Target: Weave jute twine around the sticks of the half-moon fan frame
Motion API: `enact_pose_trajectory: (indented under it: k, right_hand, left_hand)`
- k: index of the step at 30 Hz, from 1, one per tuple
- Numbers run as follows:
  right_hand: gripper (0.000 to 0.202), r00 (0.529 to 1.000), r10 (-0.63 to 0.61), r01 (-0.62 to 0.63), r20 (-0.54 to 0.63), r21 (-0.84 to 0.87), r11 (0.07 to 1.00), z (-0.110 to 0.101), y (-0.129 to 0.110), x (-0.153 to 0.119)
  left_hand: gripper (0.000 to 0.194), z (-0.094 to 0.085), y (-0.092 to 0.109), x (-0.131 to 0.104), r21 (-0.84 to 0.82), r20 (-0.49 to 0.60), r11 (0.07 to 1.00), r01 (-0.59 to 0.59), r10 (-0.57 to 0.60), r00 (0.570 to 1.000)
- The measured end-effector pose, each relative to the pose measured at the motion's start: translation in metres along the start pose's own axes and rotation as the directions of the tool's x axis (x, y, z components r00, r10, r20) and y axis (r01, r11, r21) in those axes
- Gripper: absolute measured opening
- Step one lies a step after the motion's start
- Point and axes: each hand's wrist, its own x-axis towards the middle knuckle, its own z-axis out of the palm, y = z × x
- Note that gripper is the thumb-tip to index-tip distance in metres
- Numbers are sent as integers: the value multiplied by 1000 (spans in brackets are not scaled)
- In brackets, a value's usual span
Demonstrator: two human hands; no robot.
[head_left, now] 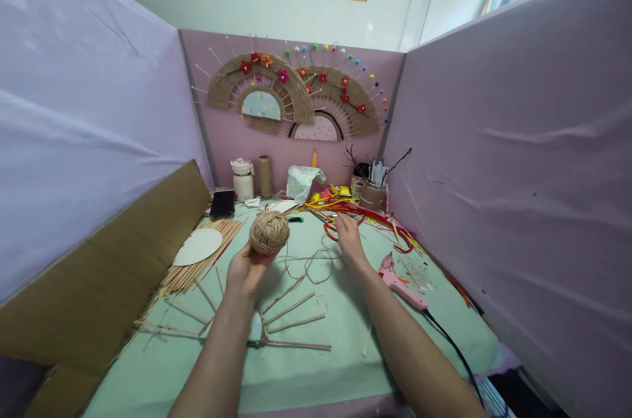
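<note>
A ball of brown twine (269,232) rests in my left hand (251,268), which holds it up over the table. My right hand (349,240) reaches to the red-handled scissors (330,231); its fingertips are close to the handles, and what they hold, if anything, is too small to tell. Loose twine (316,266) lies in loops between the two hands. Under my left forearm, a half-round piece with thin sticks (296,323) fanning out from it lies on the green cloth, partly hidden.
A pink glue gun (405,289) with a black cable lies at the right. Bamboo sticks and a white oval (198,247) are at the left, beside a cardboard panel (108,260). Jars, a twine spool (265,176) and a brush pot (373,195) line the back.
</note>
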Motion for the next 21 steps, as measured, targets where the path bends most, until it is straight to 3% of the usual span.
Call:
enact_pose_trajectory:
  k: [1,3,5,7,9,10,12,15,18,21]
  right_hand:
    - [49,1000,1,-1,-2,14,1000,4,-7,-5]
    - [48,980,41,-66,193,125,990,13,-20,-17]
    - [46,889,31,-168,457,263,950,22,-30,-30]
    - [41,764,-18,-243,645,313,918,30,-34,-41]
    - [29,681,4,-303,732,277,912,35,-31,-45]
    - [25,676,42,-336,736,257,906,35,-29,-45]
    - [24,732,117,-404,671,289,868,33,-24,-40]
    - [20,840,151,-449,521,510,734,24,-20,-27]
    - [17,888,158,-436,432,681,588,13,-21,-15]
    - [12,923,226,-383,311,800,463,-1,-17,-4]
  left_hand:
    - [42,0,-2,-1,3,22,1000,15,-15,1000]
    - [42,1,-6,-2,21,59,999,25,-27,998]
    - [41,3,-10,-5,52,94,998,22,-27,995]
    - [39,5,-12,-7,96,125,995,15,-27,992]
    - [36,6,-13,-10,157,163,988,10,-36,986]
    - [33,6,-13,-11,190,184,982,4,-39,982]
    - [26,4,-14,-12,258,209,966,-31,-25,978]
    - [10,-2,-18,-10,362,167,923,-126,69,983]
    - [5,-6,-23,-3,402,67,886,-233,225,972]
    - [6,-6,-17,3,288,-103,887,-361,404,909]
